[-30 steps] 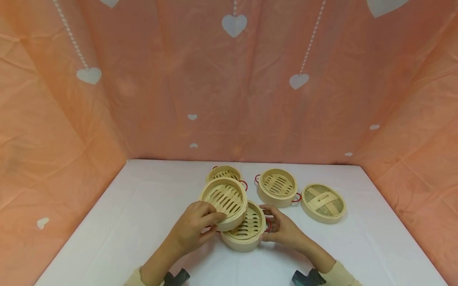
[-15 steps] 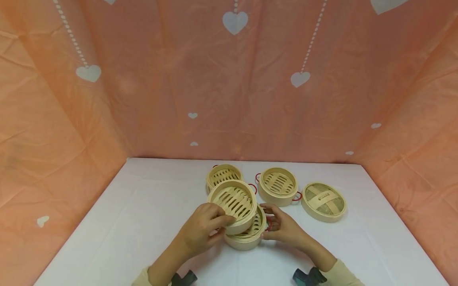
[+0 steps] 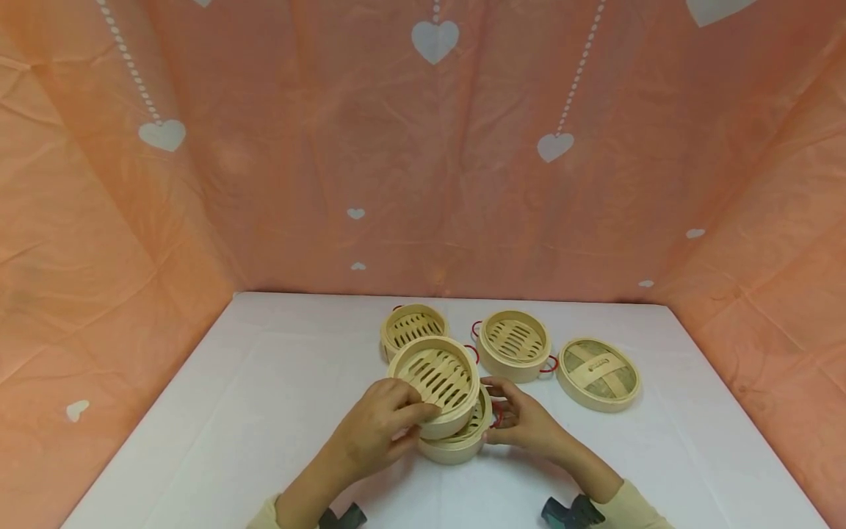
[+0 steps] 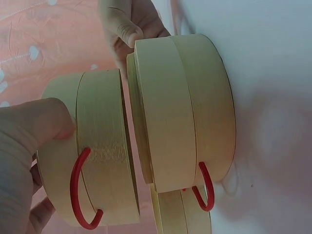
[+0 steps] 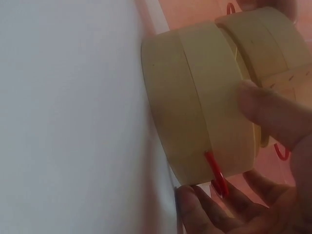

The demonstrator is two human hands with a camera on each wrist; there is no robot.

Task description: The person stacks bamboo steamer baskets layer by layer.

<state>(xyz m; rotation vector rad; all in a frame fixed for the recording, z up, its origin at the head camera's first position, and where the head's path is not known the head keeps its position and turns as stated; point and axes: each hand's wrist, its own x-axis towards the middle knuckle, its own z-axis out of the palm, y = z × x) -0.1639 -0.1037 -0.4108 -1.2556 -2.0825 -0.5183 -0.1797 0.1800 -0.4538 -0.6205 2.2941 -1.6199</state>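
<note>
My left hand (image 3: 378,428) grips the near left rim of a round bamboo steamer basket (image 3: 439,373) with a slatted floor. It holds that basket slightly tilted above a second bamboo steamer basket (image 3: 452,451), which stands on the table and is partly covered from above. A narrow gap separates the raised basket (image 4: 105,114) from the lower basket (image 4: 168,112) in the left wrist view. My right hand (image 3: 522,420) holds the lower one by its right side, thumb at the front and fingers behind, around its red handle (image 5: 217,174).
Behind the raised basket stands another steamer basket (image 3: 413,323). One more basket (image 3: 513,345) with red handles sits back right, and a woven bamboo lid (image 3: 598,374) lies beside it. The white table (image 3: 284,367) is enclosed by an orange cloth (image 3: 297,184) with hearts.
My left hand has carried its steamer basket to the right, so it now covers more of the lower basket. My right hand has stayed in place on the lower basket.
</note>
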